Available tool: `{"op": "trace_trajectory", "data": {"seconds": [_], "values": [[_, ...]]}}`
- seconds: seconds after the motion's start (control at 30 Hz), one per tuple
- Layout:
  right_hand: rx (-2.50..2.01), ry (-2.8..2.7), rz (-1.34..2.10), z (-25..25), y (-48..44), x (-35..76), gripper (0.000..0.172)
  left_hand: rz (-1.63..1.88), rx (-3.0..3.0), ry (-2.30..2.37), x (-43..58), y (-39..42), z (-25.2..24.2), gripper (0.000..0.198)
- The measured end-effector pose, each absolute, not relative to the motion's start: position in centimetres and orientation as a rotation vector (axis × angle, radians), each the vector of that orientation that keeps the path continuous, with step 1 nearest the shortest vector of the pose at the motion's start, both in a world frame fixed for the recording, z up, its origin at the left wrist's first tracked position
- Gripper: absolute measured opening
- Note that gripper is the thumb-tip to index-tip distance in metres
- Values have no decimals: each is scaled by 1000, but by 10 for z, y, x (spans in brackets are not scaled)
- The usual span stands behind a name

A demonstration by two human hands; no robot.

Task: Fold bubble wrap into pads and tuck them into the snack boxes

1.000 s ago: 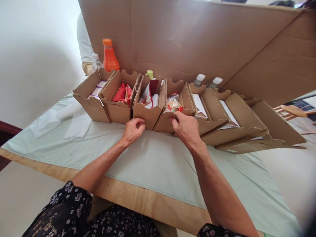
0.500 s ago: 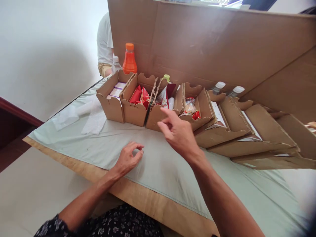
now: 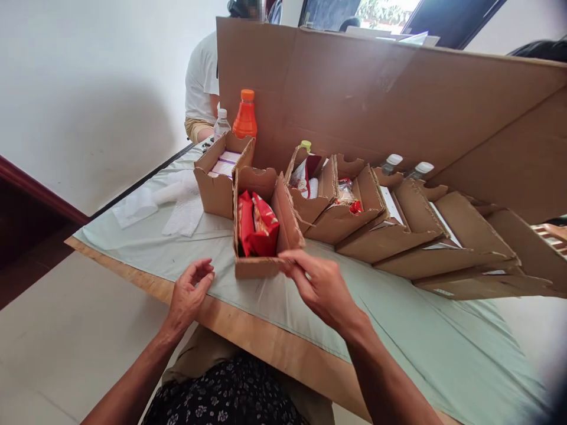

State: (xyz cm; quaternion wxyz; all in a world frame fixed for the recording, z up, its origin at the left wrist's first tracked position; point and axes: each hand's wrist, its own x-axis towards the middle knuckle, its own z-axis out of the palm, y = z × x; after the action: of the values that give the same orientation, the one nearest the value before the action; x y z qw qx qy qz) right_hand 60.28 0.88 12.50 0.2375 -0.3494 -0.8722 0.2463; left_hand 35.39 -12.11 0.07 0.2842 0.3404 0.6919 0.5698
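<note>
A cardboard bin point(image 3: 257, 270) with red snack packets point(image 3: 261, 227) inside sits forward of the row, toward the table's near edge. The fingers of my right hand point(image 3: 321, 289) pinch the right front corner of this bin. My left hand point(image 3: 189, 292) hovers low by the table edge, left of the bin, its fingers loosely curved and apart, touching nothing. Left of the pulled-out bin stands another cardboard bin point(image 3: 215, 192) with white, purple-edged packs. To its right is a bin point(image 3: 305, 209) holding a dark red and white packet.
Further cardboard bins point(image 3: 469, 230) continue to the right. An orange bottle point(image 3: 245, 118) and a clear bottle point(image 3: 221, 125) stand behind. Crumpled white wrap point(image 3: 181, 215) lies at left. A tall cardboard panel point(image 3: 354, 94) closes off the back; a person in a white shirt point(image 3: 201, 77) sits beyond.
The bin of red packets has come out of the row toward me, with my right hand now on its front corner. My left hand has moved left and nearer the table edge.
</note>
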Motion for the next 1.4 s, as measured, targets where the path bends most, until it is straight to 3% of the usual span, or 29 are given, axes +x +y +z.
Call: {"op": "trace_trajectory", "data": {"seconds": [0.2, 0.37, 0.53, 0.73, 0.9, 1.1, 1.3, 1.4], "values": [[-1348, -1952, 641, 118, -41, 749, 23, 1482, 1081, 1739, 381, -120, 11, 61], [-1410, -1625, 775, 71, -91, 818, 61, 1264, 1354, 1554, 422, -132, 14, 66], [-1447, -1702, 921, 21, -118, 799, 39, 1187, 1528, 1503, 445, -159, 4, 63], [-1529, -1636, 730, 20, -65, 752, 39, 1132, 1472, 1623, 449, -108, 17, 23], [-1396, -1585, 670, 22, 12, 734, 41, 1293, 1542, 1512, 448, -14, 39, 48], [-1415, -1600, 739, -26, 3, 739, 57, 1236, 1698, 1794, 407, -24, 8, 44], [-1508, -1699, 586, -50, -32, 754, 46, 857, 1529, 2647, 294, -52, -1, 42], [-1499, -1708, 505, -51, -28, 751, 44, 699, 1375, 2776, 256, -40, 7, 32]]}}
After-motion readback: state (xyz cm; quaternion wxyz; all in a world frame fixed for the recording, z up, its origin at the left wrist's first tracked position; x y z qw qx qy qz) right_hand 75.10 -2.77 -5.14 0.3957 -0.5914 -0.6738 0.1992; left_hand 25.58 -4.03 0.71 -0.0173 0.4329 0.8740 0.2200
